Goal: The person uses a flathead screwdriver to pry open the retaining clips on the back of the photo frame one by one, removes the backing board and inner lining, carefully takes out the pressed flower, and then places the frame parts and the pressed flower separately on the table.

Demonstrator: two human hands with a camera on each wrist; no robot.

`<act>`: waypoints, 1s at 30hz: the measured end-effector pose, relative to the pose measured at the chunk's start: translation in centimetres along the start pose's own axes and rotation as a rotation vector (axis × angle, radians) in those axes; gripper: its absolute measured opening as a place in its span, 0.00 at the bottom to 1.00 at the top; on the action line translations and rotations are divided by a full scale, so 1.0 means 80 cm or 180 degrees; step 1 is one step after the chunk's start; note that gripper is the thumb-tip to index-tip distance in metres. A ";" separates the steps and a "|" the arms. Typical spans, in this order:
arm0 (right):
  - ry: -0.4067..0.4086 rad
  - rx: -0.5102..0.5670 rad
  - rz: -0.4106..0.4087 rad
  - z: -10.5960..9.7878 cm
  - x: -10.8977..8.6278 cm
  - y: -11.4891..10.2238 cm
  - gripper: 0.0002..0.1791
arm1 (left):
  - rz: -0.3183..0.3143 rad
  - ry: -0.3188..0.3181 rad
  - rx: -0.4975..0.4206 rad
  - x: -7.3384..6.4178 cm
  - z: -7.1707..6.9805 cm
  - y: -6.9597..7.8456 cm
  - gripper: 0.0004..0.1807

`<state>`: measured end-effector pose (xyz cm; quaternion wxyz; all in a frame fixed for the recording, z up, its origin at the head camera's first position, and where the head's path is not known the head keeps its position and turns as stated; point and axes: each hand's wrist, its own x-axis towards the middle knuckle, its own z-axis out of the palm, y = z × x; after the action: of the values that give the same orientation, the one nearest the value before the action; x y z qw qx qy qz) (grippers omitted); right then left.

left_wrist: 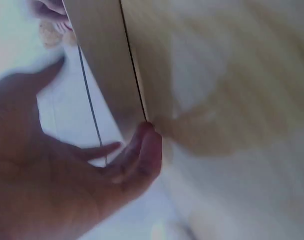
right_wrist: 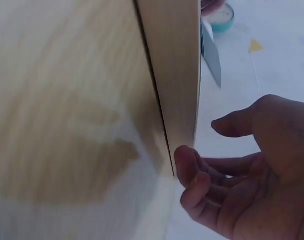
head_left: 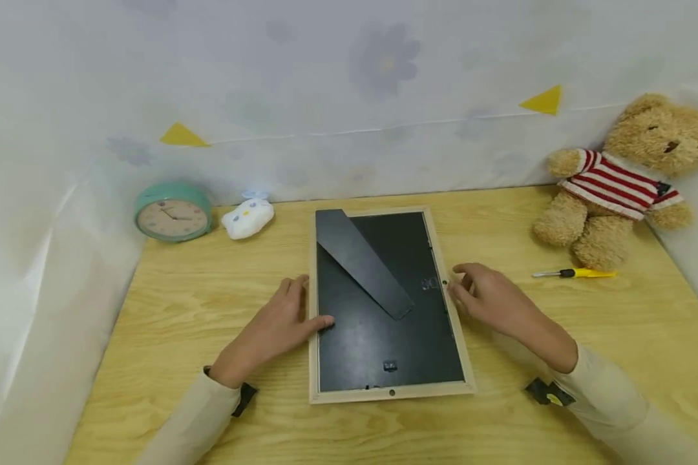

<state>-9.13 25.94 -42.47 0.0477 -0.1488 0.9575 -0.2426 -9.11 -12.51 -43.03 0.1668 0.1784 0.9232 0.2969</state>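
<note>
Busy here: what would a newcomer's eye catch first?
Likely the rectangular pale wooden frame with a black back, lying between the left hand and right hand. Next, the tan teddy bear in a red-and-white striped shirt, far right in the head view, then the round teal clock, towards the left.

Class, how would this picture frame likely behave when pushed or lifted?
The picture frame probably feels stiff, given its straight, wood-coloured border. Lying flat, it would likely slide rather than tip. Its easel stand juts off the backing, so might swing when lifted.
</note>
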 end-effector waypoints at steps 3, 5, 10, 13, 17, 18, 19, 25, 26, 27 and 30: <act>0.0299 -0.0640 -0.0457 -0.024 0.001 0.025 0.16 | 0.0277 -0.0065 0.0223 -0.012 -0.009 -0.010 0.73; 0.0334 -0.1060 -0.0610 -0.043 -0.001 0.047 0.18 | 0.0472 -0.0129 0.0287 -0.018 -0.012 -0.016 0.81; -0.0415 -0.1356 -0.0216 -0.084 -0.008 0.099 0.24 | 0.0572 -0.0384 0.0400 -0.029 -0.013 -0.023 0.87; -0.0704 -0.1390 -0.0044 -0.095 -0.012 0.124 0.23 | 0.0504 -0.0513 0.0407 -0.030 -0.013 -0.026 0.87; -0.0631 -0.1513 -0.0143 -0.097 -0.025 0.149 0.18 | 0.0538 -0.0551 0.0510 -0.023 -0.014 -0.025 0.87; -0.0596 -0.1547 -0.0144 -0.096 -0.029 0.154 0.18 | 0.0556 -0.0558 0.0538 -0.021 -0.014 -0.024 0.87; -0.0549 -0.1585 -0.0153 -0.096 -0.033 0.157 0.17 | 0.0582 -0.0564 0.0571 -0.019 -0.014 -0.022 0.87; -0.0494 -0.1815 0.0064 -0.091 -0.049 0.167 0.16 | 0.0657 -0.0649 0.0565 -0.009 -0.013 -0.016 0.86; -0.0496 -0.1848 0.0075 -0.090 -0.050 0.167 0.16 | 0.0651 -0.0665 0.0554 -0.008 -0.013 -0.016 0.86; -0.0492 -0.1882 0.0075 -0.089 -0.051 0.166 0.16 | 0.0645 -0.0675 0.0555 -0.008 -0.014 -0.015 0.86; -0.0340 -0.1919 -0.0074 -0.086 -0.052 0.163 0.17 | 0.0636 -0.0690 0.0561 -0.009 -0.014 -0.015 0.86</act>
<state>-9.75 41.28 -42.58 0.0489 -0.1796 0.9807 0.0600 -9.26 -14.30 -42.76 0.2187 0.3142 0.8999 0.2089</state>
